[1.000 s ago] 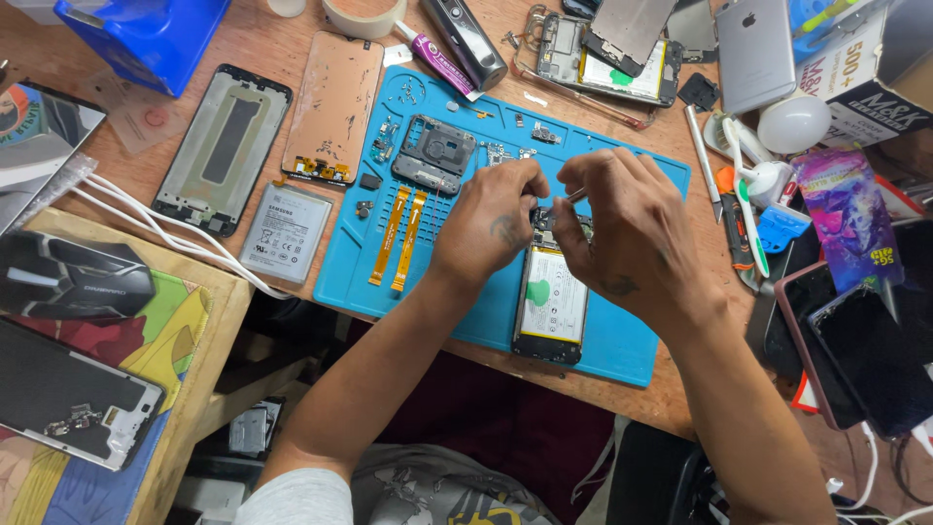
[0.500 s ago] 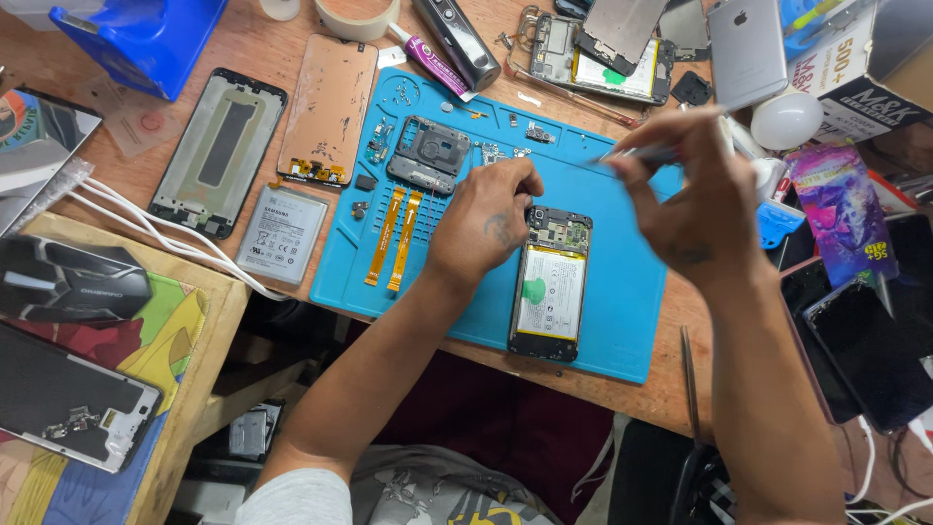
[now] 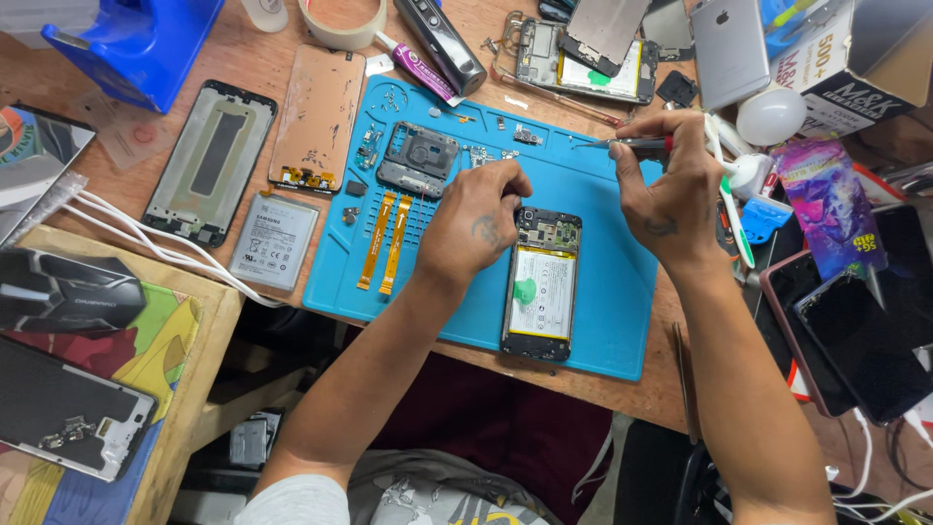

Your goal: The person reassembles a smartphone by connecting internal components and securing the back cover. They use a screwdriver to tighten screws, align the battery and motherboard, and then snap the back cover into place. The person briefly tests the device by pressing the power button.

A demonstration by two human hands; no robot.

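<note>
Head view: the right hand [image 3: 671, 190], risen since half a second ago, now pinches a screwdriver [image 3: 632, 144] over the blue mat [image 3: 603, 292], the left hand [image 3: 476, 224] stays curled at the opened phone [image 3: 541, 284], beside two orange ribbon cables [image 3: 387, 241] and one loose battery [image 3: 274, 240] on a cluttered wooden bench [image 3: 233, 58].

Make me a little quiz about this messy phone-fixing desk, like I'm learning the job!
1. True or false: the opened phone lies on the blue mat.
2. Which hand holds the screwdriver? A left hand, B right hand.
3. What colour are the two flat ribbon cables on the mat?

Key: 1 true. 2 B. 3 orange.
</note>
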